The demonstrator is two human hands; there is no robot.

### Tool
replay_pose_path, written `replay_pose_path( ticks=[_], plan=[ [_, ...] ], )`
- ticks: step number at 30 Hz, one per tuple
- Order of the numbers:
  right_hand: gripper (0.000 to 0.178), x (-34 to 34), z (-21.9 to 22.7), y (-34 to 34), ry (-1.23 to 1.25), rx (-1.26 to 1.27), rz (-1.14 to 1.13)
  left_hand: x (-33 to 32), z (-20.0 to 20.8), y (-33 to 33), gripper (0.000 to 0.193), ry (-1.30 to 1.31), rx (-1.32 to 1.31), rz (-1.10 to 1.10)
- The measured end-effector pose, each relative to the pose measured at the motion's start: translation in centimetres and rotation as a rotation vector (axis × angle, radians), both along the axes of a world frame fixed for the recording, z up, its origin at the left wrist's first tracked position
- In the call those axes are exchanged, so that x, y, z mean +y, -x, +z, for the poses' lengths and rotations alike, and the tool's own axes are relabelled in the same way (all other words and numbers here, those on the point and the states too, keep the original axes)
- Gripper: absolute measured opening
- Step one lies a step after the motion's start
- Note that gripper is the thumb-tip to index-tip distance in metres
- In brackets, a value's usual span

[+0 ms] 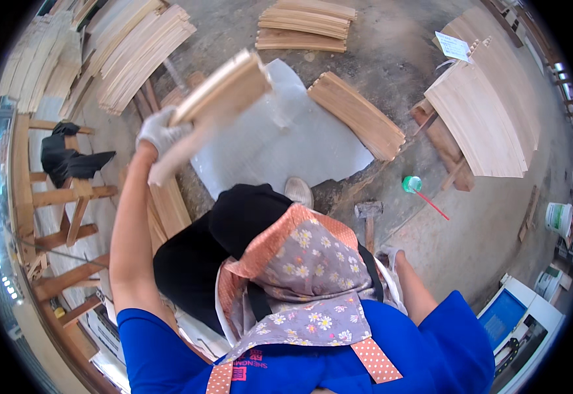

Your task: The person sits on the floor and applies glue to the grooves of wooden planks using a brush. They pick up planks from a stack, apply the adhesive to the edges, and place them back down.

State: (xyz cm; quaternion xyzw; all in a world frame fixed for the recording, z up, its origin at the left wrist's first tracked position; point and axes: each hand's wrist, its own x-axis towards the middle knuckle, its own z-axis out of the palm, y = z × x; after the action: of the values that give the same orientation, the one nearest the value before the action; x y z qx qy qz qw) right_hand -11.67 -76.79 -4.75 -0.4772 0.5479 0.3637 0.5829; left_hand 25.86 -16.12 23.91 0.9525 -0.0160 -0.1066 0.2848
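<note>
A blue shirt (418, 345), worn beneath a floral apron (316, 262), is seen closest to the camera. By the gloved left grip (161, 131), a wooden board (230, 88) is pinched near one end and held up at the upper left, over the edge of a grey sheet (286, 157) spread on the concrete floor (460, 243). The board is blurred, and whether a second piece is held with it cannot be told. The right grip (390, 252), also gloved, is partly hidden by the apron, beside the handle of a hammer (368, 210); whether it is spread or pressed together, or the handle is touched, cannot be told.

A pale shoe (298, 192) is planted at the sheet's near edge. Along its right edge, a short board stack (356, 115) is laid; beyond it, another pile (306, 26) is set. At the right, a broad stack (480, 118) is supported on wooden beams (445, 146). Near the hammer, a green container (412, 184) is seen with a red stick (434, 205). At the left, a black cloth (69, 161) is draped over a wooden frame (73, 196).
</note>
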Motion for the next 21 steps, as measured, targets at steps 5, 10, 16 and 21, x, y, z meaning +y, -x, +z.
replay_pose_path(
  ticks=[5, 10, 16, 21],
  plan=[
    [0.024, 1.4, 4.0, -2.3, 0.076, 0.007, 0.039, -1.5, -11.4, 0.5, 0.037, 0.256, 0.409, -0.006],
    [0.029, 3.1, 5.7, -5.7, 0.1, -0.013, 0.058, -2.8, -20.0, 0.0, 0.049, 0.225, 0.656, -0.072],
    [0.028, 5.2, 5.2, -9.8, 0.043, -0.041, 0.174, -2.3, -29.3, -0.1, 0.051, 0.266, 0.722, -0.134],
    [0.031, 7.9, 5.7, -13.4, 0.089, -0.003, 0.255, -3.2, -32.9, -0.3, 0.037, 0.274, 0.553, 0.053]
  ],
)
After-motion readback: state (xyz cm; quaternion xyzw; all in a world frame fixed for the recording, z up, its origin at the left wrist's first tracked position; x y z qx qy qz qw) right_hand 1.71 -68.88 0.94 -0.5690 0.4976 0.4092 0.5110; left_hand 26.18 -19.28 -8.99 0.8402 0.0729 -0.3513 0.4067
